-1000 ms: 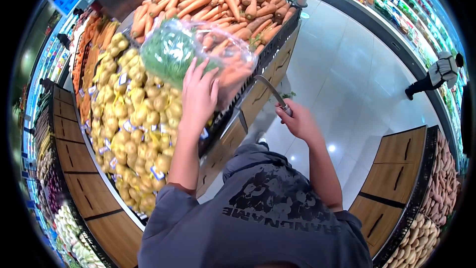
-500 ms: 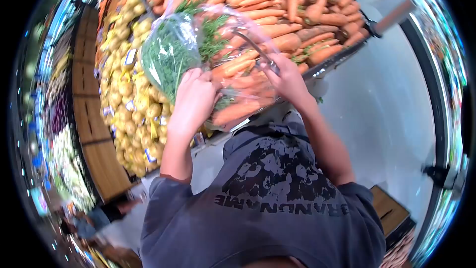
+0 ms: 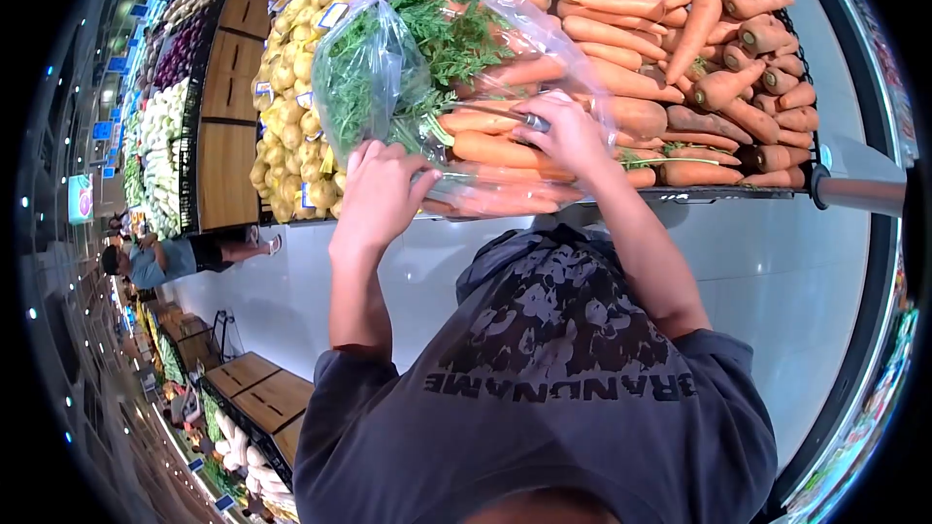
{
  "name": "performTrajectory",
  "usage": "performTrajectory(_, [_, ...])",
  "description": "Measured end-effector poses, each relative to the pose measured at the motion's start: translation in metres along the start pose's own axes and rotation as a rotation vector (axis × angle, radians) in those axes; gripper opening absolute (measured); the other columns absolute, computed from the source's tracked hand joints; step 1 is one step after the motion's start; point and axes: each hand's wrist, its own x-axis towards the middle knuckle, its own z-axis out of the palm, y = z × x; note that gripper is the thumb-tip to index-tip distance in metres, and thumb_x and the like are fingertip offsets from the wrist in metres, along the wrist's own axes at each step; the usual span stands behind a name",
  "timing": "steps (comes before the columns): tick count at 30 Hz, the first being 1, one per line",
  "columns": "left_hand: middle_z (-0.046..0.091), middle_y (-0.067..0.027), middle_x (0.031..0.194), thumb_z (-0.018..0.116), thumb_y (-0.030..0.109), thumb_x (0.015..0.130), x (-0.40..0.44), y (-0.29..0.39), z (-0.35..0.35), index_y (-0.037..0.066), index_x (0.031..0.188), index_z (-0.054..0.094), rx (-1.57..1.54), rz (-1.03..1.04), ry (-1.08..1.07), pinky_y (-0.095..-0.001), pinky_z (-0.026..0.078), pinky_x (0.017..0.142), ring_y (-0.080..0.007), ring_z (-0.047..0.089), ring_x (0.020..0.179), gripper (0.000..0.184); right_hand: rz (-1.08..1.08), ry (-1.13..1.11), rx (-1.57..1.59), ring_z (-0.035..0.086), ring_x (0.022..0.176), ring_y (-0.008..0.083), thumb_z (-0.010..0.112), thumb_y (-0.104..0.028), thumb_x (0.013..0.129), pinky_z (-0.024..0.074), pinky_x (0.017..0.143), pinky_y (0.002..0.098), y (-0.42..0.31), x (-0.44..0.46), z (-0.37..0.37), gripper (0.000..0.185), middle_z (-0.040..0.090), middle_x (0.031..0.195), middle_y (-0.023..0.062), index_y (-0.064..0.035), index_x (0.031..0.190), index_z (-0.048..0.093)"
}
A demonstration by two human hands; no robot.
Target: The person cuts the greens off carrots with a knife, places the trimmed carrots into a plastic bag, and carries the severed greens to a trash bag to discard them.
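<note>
A large clear plastic bag (image 3: 383, 68) lies over the front of the carrot display, with leafy carrot greens (image 3: 449, 34) and carrots (image 3: 505, 151) seen through or inside it. My left hand (image 3: 377, 192) grips the bag's near left edge, close to the green stems. In my right hand (image 3: 571, 136) is a slim metal tool (image 3: 533, 121) resembling a knife, pointing left across the carrots; its exact kind is unclear. The fingers of that hand are closed around its near end.
Loose carrots (image 3: 621, 34) fill the bin to the right and behind. Yellow-netted potatoes (image 3: 291, 121) sit at left, beside wooden stands (image 3: 231, 78). A grey post (image 3: 859, 192) stands at the bin's right corner. Another person (image 3: 175, 260) is farther off at left.
The view has turned, so the bins sit squarer and farther right. The slim tool has swung lower, from slanting up and left to lying nearly flat. Both hands stay at the bag.
</note>
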Motion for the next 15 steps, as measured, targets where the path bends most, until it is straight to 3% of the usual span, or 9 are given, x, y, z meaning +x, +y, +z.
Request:
performTrajectory(5, [0.069, -0.0123, 0.09, 0.067, 0.019, 0.094, 0.007, -0.003, 0.012, 0.009, 0.114, 0.074, -0.01, -0.017, 0.146, -0.047, 0.04, 0.104, -0.0334, 0.06, 0.094, 0.023, 0.02, 0.063, -0.008, 0.066, 0.103, 0.0273, 0.084, -0.024, 0.082, 0.0544, 0.088, 0.0409, 0.004, -0.001, 0.0, 0.029, 0.072, 0.104, 0.008, -0.0091, 0.106, 0.076])
performTrajectory(7, [0.068, -0.0123, 0.09, 0.067, 0.018, 0.093, 0.008, -0.003, 0.014, 0.01, 0.118, 0.073, -0.011, -0.008, 0.149, -0.0468, 0.04, 0.104, -0.0331, 0.061, 0.095, 0.026, -0.099, 0.245, -0.022, 0.066, 0.1, 0.0268, 0.083, -0.019, 0.081, 0.0544, 0.087, 0.0394, -0.002, -0.005, 0.001, 0.024, 0.071, 0.101, 0.0077, -0.0069, 0.1, 0.075])
performTrajectory(10, [0.068, -0.012, 0.093, 0.068, 0.016, 0.091, 0.012, -0.006, 0.019, 0.011, 0.123, 0.071, 0.018, 0.001, 0.15, -0.0466, 0.041, 0.104, -0.0325, 0.061, 0.098, 0.032, -0.172, 0.263, 0.098, 0.066, 0.095, 0.0269, 0.084, -0.016, 0.08, 0.0546, 0.085, 0.0381, -0.018, -0.017, 0.01, 0.02, 0.071, 0.097, 0.0067, -0.0059, 0.094, 0.075])
performTrajectory(12, [0.067, -0.0116, 0.094, 0.068, 0.015, 0.091, 0.013, -0.01, 0.024, 0.011, 0.125, 0.071, 0.04, 0.01, 0.14, -0.0464, 0.04, 0.105, -0.032, 0.061, 0.1, 0.034, -0.147, 0.172, 0.164, 0.068, 0.092, 0.0276, 0.084, -0.024, 0.08, 0.0559, 0.083, 0.0382, -0.028, -0.02, 0.022, 0.023, 0.072, 0.093, 0.0053, -0.0087, 0.095, 0.075])
performTrajectory(15, [0.066, -0.0108, 0.1, 0.071, 0.019, 0.088, 0.015, -0.025, 0.036, 0.013, 0.13, 0.07, 0.103, -0.007, 0.149, -0.046, 0.038, 0.111, -0.0313, 0.061, 0.106, 0.043, -0.026, 0.157, 0.01, 0.069, 0.1, 0.0288, 0.085, -0.04, 0.076, 0.0579, 0.084, 0.0395, -0.037, -0.018, 0.029, 0.039, 0.073, 0.095, 0.007, -0.0106, 0.1, 0.075])
